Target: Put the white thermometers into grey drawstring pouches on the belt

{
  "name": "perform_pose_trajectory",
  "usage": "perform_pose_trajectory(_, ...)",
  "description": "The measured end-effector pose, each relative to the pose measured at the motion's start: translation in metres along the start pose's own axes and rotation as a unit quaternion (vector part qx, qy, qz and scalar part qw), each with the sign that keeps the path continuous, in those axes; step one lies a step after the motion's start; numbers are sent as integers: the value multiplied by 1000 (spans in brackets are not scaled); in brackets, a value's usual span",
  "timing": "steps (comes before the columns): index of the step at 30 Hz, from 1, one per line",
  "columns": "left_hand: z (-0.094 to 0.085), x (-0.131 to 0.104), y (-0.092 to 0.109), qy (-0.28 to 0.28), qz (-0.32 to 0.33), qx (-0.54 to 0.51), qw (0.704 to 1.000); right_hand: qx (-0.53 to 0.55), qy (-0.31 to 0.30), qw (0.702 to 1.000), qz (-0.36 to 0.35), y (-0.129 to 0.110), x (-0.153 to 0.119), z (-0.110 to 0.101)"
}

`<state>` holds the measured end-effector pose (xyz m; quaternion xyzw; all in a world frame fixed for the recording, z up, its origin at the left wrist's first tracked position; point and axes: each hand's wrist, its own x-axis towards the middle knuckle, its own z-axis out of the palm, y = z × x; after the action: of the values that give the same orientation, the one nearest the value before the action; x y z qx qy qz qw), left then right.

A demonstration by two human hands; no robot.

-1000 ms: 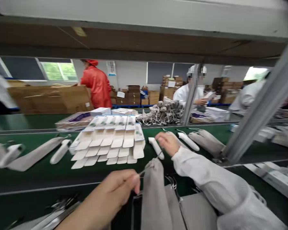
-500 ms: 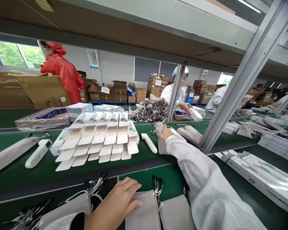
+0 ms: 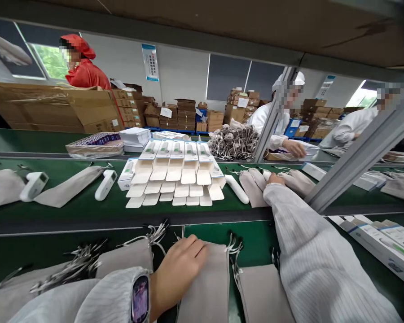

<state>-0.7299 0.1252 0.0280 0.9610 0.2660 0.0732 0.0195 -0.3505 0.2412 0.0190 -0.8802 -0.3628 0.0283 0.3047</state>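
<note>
My left hand (image 3: 185, 267) lies over a flat grey drawstring pouch (image 3: 208, 287) on the near green bench, its bent fingers closed on the pouch's upper left part and the thumb hidden. Another grey pouch (image 3: 261, 287) lies just to the right. My right hand (image 3: 275, 179) is stretched out to the conveyor, fingers mostly hidden behind its back. It is at a white thermometer (image 3: 265, 175), of which only a little shows; whether it grips it I cannot tell. Beside it lies a filled-looking grey pouch (image 3: 252, 186), and further left a white thermometer (image 3: 236, 189).
Stacked open white boxes (image 3: 175, 175) stand mid-conveyor. More thermometers and pouches (image 3: 69, 186) lie leftward. A metal post (image 3: 363, 148) rises by my right arm; a shelf (image 3: 195, 27) hangs overhead. Co-workers (image 3: 272, 116) work opposite, near heaped pouches (image 3: 234, 141).
My right hand has let go of the raised grey pouch, which now lies on the conveyor, and moved right to the thermometer. My left hand has slid its pouch slightly forward. The view turned left.
</note>
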Motion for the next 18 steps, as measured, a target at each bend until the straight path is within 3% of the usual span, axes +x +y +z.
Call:
perform_pose_trajectory(2,1,-5,-6,-10,-6,5,1000,44,27,998,-17,-11,-6,-3)
perform_pose_trajectory(6,3,-14,-19,3,-13,-10,1000,120,89,984,-97,-43,-13,-32)
perform_pose_trajectory(9,4,-20,-29,0,-6,-25,1000,151,100,977,-115,-65,-21,-42)
perform_pose_trajectory(11,3,-25,-35,0,-9,-27,1000,139,71,982,-105,-74,-30,-32)
perform_pose_trajectory(18,-2,-44,-53,-14,-4,-22,1000,24,-91,990,-101,-86,-67,39)
